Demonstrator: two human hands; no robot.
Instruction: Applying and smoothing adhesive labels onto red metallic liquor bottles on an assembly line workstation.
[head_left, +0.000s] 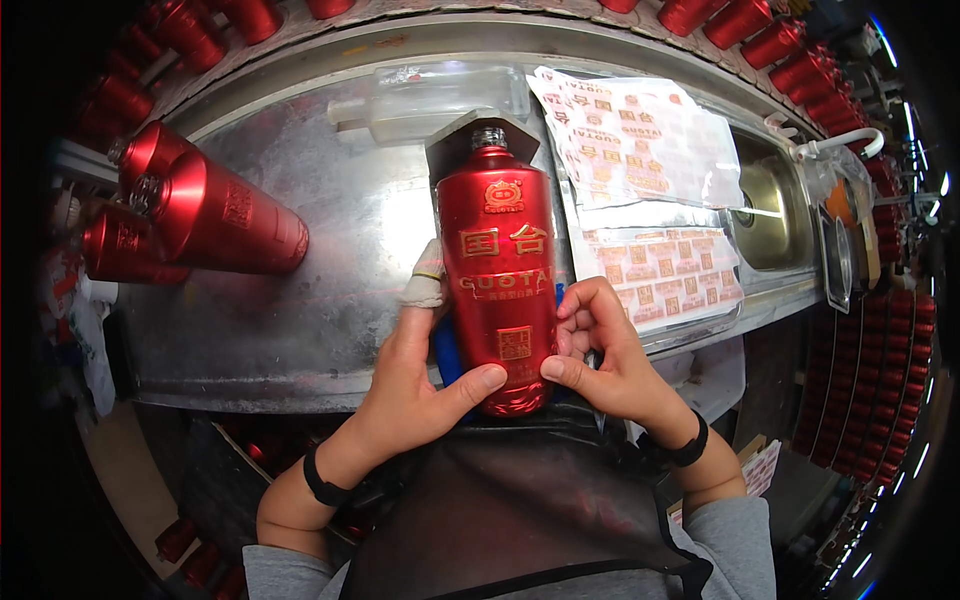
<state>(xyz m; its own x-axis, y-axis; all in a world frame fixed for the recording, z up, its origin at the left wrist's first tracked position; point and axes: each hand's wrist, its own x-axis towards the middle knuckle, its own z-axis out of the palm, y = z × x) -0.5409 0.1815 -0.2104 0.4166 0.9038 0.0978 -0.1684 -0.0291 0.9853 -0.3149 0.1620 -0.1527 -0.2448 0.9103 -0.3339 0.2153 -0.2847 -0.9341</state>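
A glossy red bottle (500, 225) with gold printing and a clear threaded neck lies between my hands, its neck pointing away from me. My left hand (415, 385) grips its lower left side, thumb on the front; a pale cover wraps one finger. On the lower right side, my right hand (608, 350) has its thumb against the edge and its fingers curled. A dark angular board (452, 150) shows behind the neck. Part of something blue (452, 350) peeks out under the bottle. Beyond it, a clear glass bottle (440, 100) lies on its side.
Several red bottles (235, 220) stand at the left of the metal worktop (340, 230). Printed sheets (650, 150) lie to the right, beside a sink (770, 225) with a white faucet (850, 140). Rows of red bottles (865, 385) line the far edge and right side.
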